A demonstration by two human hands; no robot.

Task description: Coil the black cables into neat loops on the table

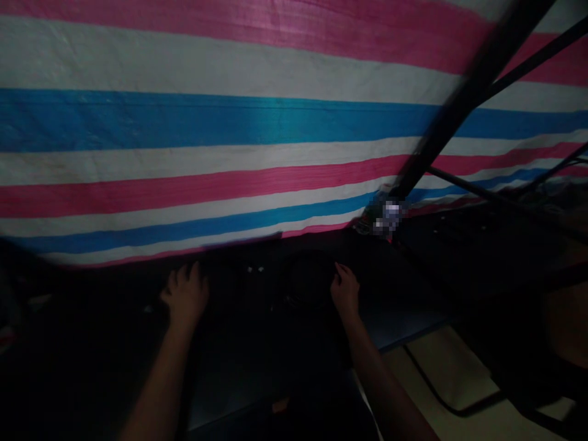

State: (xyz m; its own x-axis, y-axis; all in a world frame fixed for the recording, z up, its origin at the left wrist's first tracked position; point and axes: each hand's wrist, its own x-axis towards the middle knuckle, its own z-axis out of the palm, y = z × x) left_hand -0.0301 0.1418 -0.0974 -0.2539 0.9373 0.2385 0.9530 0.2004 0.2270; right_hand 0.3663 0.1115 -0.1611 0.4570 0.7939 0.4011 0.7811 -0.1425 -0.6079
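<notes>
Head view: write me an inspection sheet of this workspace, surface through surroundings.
Surface: dark tabletop, deeply shaded.
Job's things: dark round item, details unclear; two small pale bits to its left.
Clutter: pixelated bundle near the foot of a dark slanting post.
Hands: left hand, fingers spread; right hand at the round item's right edge; grips unclear.
Cables: too dark to confirm any.
Surroundings: striped sheet behind.

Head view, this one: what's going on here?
A person has both hands at a dark table, before a striped sheet. The right hand is by the edge of a dark round thing; the left hand is farther left. Small pale bits lie between them. It's too dark to tell whether either hand grips anything.
</notes>
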